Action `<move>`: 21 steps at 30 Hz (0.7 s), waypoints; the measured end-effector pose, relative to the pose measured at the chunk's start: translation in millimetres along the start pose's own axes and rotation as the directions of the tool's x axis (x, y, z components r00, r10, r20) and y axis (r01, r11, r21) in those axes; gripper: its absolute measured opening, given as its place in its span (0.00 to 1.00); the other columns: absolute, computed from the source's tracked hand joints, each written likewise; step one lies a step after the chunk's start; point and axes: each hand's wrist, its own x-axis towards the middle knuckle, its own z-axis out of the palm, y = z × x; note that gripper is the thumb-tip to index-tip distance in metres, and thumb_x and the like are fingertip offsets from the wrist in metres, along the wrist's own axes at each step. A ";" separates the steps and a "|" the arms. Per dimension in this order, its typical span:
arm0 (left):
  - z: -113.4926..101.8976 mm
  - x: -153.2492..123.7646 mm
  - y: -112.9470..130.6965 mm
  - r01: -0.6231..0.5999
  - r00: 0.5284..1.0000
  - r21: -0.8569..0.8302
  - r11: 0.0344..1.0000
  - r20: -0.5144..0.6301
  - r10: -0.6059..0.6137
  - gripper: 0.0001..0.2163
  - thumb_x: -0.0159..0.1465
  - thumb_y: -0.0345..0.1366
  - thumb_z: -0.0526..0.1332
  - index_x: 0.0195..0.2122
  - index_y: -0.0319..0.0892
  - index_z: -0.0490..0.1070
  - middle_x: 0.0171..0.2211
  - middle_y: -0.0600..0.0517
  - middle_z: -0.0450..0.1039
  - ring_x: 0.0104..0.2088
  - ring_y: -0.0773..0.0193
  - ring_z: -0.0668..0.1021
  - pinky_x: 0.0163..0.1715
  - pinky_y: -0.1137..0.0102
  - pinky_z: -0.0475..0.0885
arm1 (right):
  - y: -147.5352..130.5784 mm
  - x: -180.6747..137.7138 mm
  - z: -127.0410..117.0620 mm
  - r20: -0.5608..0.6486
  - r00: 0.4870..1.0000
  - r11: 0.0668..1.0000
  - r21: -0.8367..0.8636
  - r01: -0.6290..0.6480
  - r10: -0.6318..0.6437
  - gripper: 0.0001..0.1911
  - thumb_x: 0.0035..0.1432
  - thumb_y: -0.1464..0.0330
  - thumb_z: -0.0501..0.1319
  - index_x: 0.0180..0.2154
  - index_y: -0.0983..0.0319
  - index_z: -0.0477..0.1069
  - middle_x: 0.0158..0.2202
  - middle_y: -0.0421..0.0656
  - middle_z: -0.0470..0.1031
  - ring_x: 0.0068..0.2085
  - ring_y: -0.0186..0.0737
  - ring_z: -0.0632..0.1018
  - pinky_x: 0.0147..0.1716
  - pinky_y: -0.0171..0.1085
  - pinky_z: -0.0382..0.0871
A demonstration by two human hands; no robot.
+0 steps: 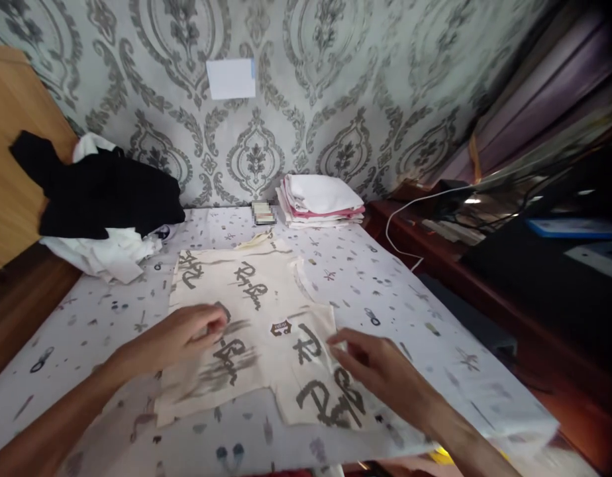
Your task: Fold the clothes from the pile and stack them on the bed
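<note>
A cream T-shirt [266,318] with dark brush-style lettering and a small brown badge [281,328] lies spread flat on the patterned white sheet. Over its left part hovers my left hand [194,334], fingers loosely curled and thumb apart, with nothing visible in it. At the shirt's right edge is my right hand [370,361]. Its fingers are bent and apart, the fingertips close to the fabric; whether they touch it I cannot tell.
Black clothing [112,192] is heaped over white clothing [102,255] at the left. Folded white and pink cloths [320,199] stand stacked by the wall, beside a small blurred stack [263,213]. A white cable [405,255] hangs over the dark red furniture [400,228] at right.
</note>
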 end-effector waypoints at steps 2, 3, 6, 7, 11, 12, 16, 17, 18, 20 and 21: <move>7.4 34.5 -1.3 -0.037 0.998 -0.060 0.997 -0.047 0.035 0.16 0.72 0.45 0.47 0.50 0.45 0.69 0.46 0.48 0.74 0.41 0.60 0.77 0.40 0.70 0.72 | -11.5 39.1 5.7 -0.026 0.988 0.987 -0.069 0.148 -0.150 0.15 0.65 0.60 0.54 0.38 0.58 0.77 0.23 0.39 0.72 0.25 0.36 0.71 0.28 0.35 0.65; 13.4 52.4 -3.6 -0.064 0.994 -0.054 0.996 -0.091 0.059 0.17 0.73 0.45 0.47 0.54 0.45 0.66 0.51 0.46 0.73 0.47 0.58 0.77 0.46 0.67 0.72 | -17.4 61.3 13.4 -0.034 0.972 0.969 -0.095 0.228 -0.232 0.14 0.65 0.62 0.53 0.39 0.59 0.77 0.29 0.42 0.77 0.29 0.38 0.75 0.32 0.37 0.69; 34.2 98.4 -21.9 -0.097 0.971 0.094 0.991 -0.210 0.115 0.20 0.72 0.45 0.48 0.61 0.42 0.62 0.60 0.40 0.68 0.61 0.52 0.70 0.59 0.58 0.66 | -30.0 128.5 46.6 0.006 0.885 0.875 -0.148 0.461 -0.465 0.17 0.65 0.71 0.51 0.50 0.63 0.74 0.51 0.51 0.78 0.53 0.45 0.76 0.53 0.42 0.70; 39.3 108.5 -32.2 -0.076 0.968 0.147 0.986 -0.228 0.108 0.23 0.72 0.46 0.48 0.63 0.40 0.60 0.63 0.38 0.66 0.63 0.51 0.68 0.62 0.56 0.63 | -31.5 148.2 57.1 0.032 0.875 0.859 -0.176 0.481 -0.484 0.20 0.65 0.73 0.51 0.55 0.65 0.72 0.56 0.52 0.75 0.58 0.45 0.74 0.57 0.43 0.67; 38.0 115.1 -84.4 0.149 0.963 0.268 0.952 -0.258 -0.078 0.30 0.72 0.53 0.43 0.68 0.39 0.56 0.70 0.40 0.55 0.70 0.51 0.58 0.68 0.51 0.53 | -18.5 201.6 72.5 0.121 0.891 0.829 -0.330 0.451 -0.437 0.25 0.69 0.67 0.49 0.65 0.66 0.62 0.68 0.54 0.61 0.69 0.47 0.61 0.67 0.49 0.53; 33.5 110.3 -97.2 0.209 0.955 0.283 0.936 -0.265 -0.133 0.31 0.72 0.54 0.42 0.68 0.39 0.56 0.71 0.41 0.53 0.71 0.51 0.56 0.68 0.51 0.52 | -11.4 208.7 69.5 0.111 0.909 0.834 -0.366 0.412 -0.401 0.27 0.70 0.64 0.48 0.66 0.66 0.61 0.69 0.54 0.58 0.70 0.48 0.58 0.68 0.50 0.50; 18.7 89.6 -133.6 0.347 0.912 0.318 0.882 -0.336 -0.237 0.32 0.71 0.55 0.41 0.69 0.40 0.56 0.71 0.45 0.53 0.71 0.52 0.56 0.68 0.54 0.54 | 14.1 224.8 48.1 -0.003 0.957 0.839 -0.483 0.253 -0.290 0.28 0.71 0.62 0.46 0.67 0.68 0.59 0.70 0.54 0.56 0.70 0.47 0.57 0.68 0.48 0.50; 18.0 87.1 -138.3 0.359 0.903 0.326 0.875 -0.357 -0.237 0.32 0.71 0.54 0.41 0.69 0.40 0.56 0.71 0.45 0.53 0.70 0.53 0.57 0.68 0.54 0.54 | 16.2 228.1 43.2 -0.022 0.957 0.830 -0.504 0.241 -0.291 0.27 0.71 0.64 0.47 0.66 0.68 0.60 0.69 0.54 0.58 0.69 0.46 0.59 0.67 0.46 0.51; 18.4 85.8 -141.4 0.365 0.897 0.333 0.869 -0.375 -0.233 0.32 0.71 0.54 0.41 0.69 0.40 0.56 0.71 0.45 0.54 0.70 0.53 0.58 0.68 0.55 0.54 | 16.0 232.0 39.1 -0.037 0.957 0.824 -0.519 0.228 -0.288 0.25 0.70 0.65 0.47 0.64 0.67 0.63 0.67 0.54 0.62 0.68 0.46 0.62 0.66 0.45 0.52; 20.9 86.2 -143.9 0.364 0.892 0.352 0.862 -0.398 -0.214 0.31 0.71 0.53 0.41 0.68 0.40 0.58 0.70 0.45 0.55 0.70 0.53 0.59 0.68 0.54 0.55 | 9.3 243.0 33.0 -0.065 0.963 0.825 -0.533 0.188 -0.262 0.20 0.69 0.68 0.49 0.56 0.65 0.71 0.59 0.53 0.72 0.62 0.47 0.69 0.62 0.44 0.58; 22.1 87.1 -143.8 0.361 0.891 0.360 0.860 -0.404 -0.205 0.30 0.71 0.52 0.42 0.68 0.40 0.58 0.70 0.45 0.56 0.70 0.53 0.59 0.68 0.54 0.56 | 4.0 250.4 31.0 -0.079 0.968 0.830 -0.533 0.162 -0.239 0.18 0.69 0.69 0.49 0.52 0.64 0.74 0.55 0.52 0.76 0.58 0.47 0.72 0.59 0.44 0.61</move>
